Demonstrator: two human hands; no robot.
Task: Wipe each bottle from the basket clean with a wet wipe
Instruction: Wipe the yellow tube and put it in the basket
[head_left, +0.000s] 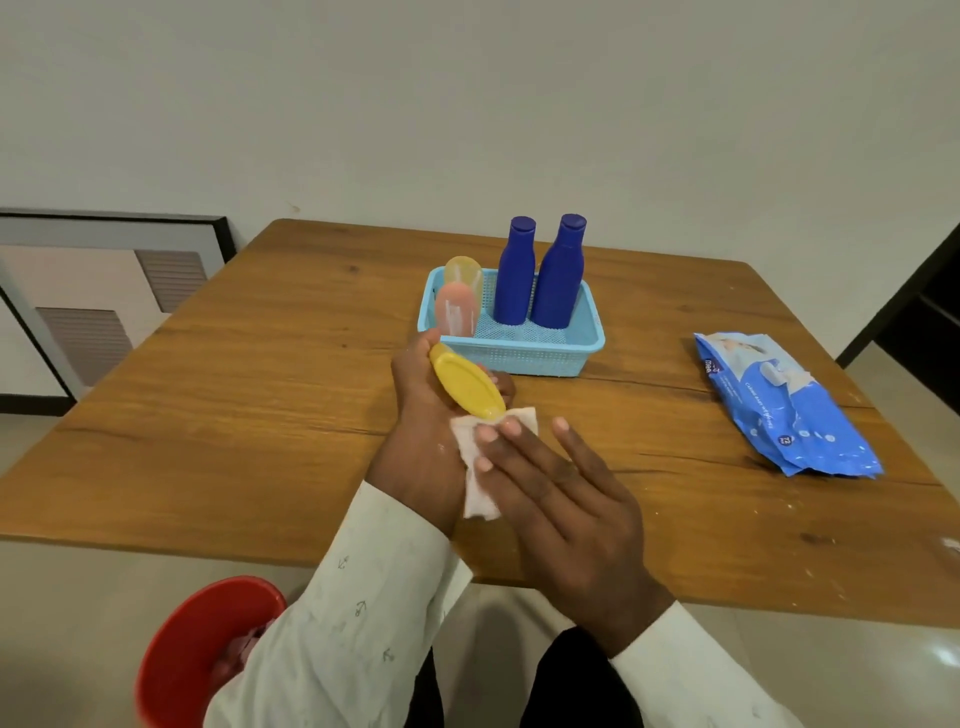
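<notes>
The left hand (415, 410) is curled round a yellow-capped bottle (460, 358), holding it tilted over the desk (260, 374), cap end nearest the camera and its pale orange body leaning away toward the basket (511, 332). The right hand (566, 499) lies with fingers (511, 441) straight and spread, pressing a white wipe (480, 462) against the left palm just under the cap. The wipe touches the cap's near edge and hangs down past the wrist.

The basket, light blue, stands on the desk just beyond the hands, toward the far middle. Two dark blue bottles (540, 275) stand upright in its right half, side by side and touching or nearly so. A clear yellowish bottle (464, 270) sits at its far left corner, partly hidden by the held bottle.

To the right, well apart from the basket, a blue wipes pack (779, 405) lies flat on the desk. A red stool (200, 644) shows at the near left, below the desk edge, beside the white left sleeve (337, 613).
</notes>
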